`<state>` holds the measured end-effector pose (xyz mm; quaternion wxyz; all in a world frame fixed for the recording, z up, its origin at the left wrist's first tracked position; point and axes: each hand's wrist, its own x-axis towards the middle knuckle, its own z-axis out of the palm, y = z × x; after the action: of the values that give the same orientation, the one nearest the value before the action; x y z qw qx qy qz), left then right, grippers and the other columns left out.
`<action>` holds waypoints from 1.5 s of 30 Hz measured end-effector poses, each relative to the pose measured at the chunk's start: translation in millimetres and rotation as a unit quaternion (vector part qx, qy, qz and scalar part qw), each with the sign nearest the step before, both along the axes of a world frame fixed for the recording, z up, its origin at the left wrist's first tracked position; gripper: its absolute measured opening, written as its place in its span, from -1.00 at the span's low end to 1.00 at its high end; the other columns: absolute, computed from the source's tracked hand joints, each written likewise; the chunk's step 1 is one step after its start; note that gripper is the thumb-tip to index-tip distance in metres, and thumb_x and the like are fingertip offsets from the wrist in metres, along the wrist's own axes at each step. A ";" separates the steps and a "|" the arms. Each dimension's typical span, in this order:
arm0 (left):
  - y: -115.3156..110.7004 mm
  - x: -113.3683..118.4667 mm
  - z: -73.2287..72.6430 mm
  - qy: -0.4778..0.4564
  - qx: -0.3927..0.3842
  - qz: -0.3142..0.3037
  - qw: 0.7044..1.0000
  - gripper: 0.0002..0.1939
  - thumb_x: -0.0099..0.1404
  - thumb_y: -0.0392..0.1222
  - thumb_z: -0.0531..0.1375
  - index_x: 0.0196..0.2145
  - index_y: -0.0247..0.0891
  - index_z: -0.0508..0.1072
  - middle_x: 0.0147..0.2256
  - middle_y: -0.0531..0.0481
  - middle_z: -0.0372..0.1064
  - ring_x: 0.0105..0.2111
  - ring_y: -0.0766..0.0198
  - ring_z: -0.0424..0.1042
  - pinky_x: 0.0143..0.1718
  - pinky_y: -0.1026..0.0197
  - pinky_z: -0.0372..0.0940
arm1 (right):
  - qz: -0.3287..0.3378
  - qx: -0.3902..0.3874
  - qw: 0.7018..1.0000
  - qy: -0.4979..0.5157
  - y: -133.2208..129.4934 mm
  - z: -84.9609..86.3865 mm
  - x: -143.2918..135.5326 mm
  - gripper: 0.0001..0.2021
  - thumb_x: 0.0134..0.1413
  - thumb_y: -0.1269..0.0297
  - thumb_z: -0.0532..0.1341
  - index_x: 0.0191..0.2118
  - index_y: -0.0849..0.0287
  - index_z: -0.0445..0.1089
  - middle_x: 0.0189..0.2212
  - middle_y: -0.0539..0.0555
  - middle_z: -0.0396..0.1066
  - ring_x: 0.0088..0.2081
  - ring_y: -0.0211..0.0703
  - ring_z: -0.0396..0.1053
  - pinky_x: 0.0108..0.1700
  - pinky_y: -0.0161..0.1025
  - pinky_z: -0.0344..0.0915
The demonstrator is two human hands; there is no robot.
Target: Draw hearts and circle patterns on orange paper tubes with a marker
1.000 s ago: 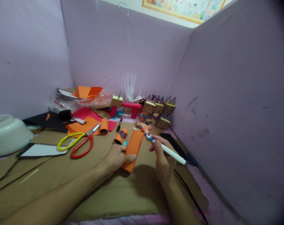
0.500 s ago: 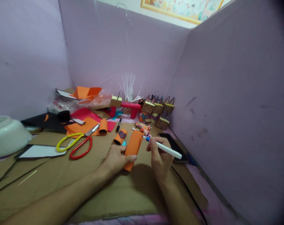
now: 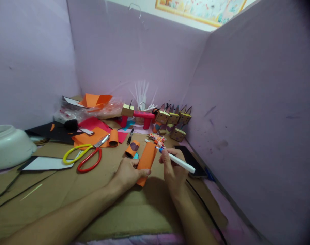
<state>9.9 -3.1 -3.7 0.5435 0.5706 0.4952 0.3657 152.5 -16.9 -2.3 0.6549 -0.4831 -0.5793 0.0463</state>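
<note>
Right of the scissors [image 3: 97,146], the left hand [image 3: 127,173] is gripping the orange roll [image 3: 148,156] and the right hand [image 3: 173,175] is pinching the pen [image 3: 182,162], whose tip is now sitting nearer the roll's edge, apparently focusing work there.

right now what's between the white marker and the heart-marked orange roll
The longer orange piece, held in the left hand, plus a blue bit beside it; head view.
</note>
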 end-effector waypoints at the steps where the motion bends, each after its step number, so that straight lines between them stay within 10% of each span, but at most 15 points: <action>1: 0.2 -0.2 -0.3 0.000 0.001 0.000 1.000 -0.76 -0.17 -0.14 0.29 -0.55 -0.39 0.47 -0.63 0.07 0.28 -0.61 0.37 0.22 -0.56 0.32 0.13 | 0.003 0.001 1.000 -0.004 0.2 -0.2 0.0 -0.87 0.11 0.24 0.13 -0.36 0.18 0.28 -0.63 -0.08 0.29 -0.60 -0.29 0.29 -0.53 -0.34 0.21; 32: 1.4 -1.3 0.8 -0.047 -0.024 0.003 0.999 -0.67 -0.20 -0.08 0.33 -0.51 -0.41 0.45 -0.61 0.05 0.30 -0.60 0.36 0.24 -0.55 0.30 0.15 | 0.055 -0.003 0.993 0.109 -2.4 4.0 -1.1 -0.87 0.11 0.25 0.14 -0.28 0.18 0.34 -0.54 -0.04 0.36 -0.52 -0.27 0.35 -0.43 -0.29 0.30; 38: -1.4 -0.7 2.5 -0.129 -0.059 -0.028 0.990 -0.65 -0.22 -0.07 0.34 -0.51 -0.39 0.42 -0.59 0.03 0.33 -0.58 0.35 0.28 -0.51 0.29 0.19 | 0.196 -0.142 0.931 0.273 6.8 -2.0 -3.8 -0.69 -0.09 0.25 0.27 -0.17 0.16 0.28 -0.29 0.07 0.44 -0.25 -0.12 0.42 -0.22 -0.17 0.35; 45: -7.8 -1.1 8.5 -0.131 -0.081 -0.089 0.984 -0.58 -0.20 -0.08 0.34 -0.40 -0.38 0.40 -0.54 0.00 0.37 -0.50 0.26 0.37 -0.48 0.27 0.24 | 0.300 -0.207 0.856 0.368 6.7 -0.1 -8.2 -0.64 -0.28 0.38 0.33 -0.24 0.16 0.30 -0.41 -0.05 0.43 -0.40 -0.27 0.39 -0.35 -0.35 0.32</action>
<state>8.7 -10.9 4.8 0.6788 0.5136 0.3945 0.3461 144.2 -10.2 -2.3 0.6595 -0.3580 -0.3902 0.5335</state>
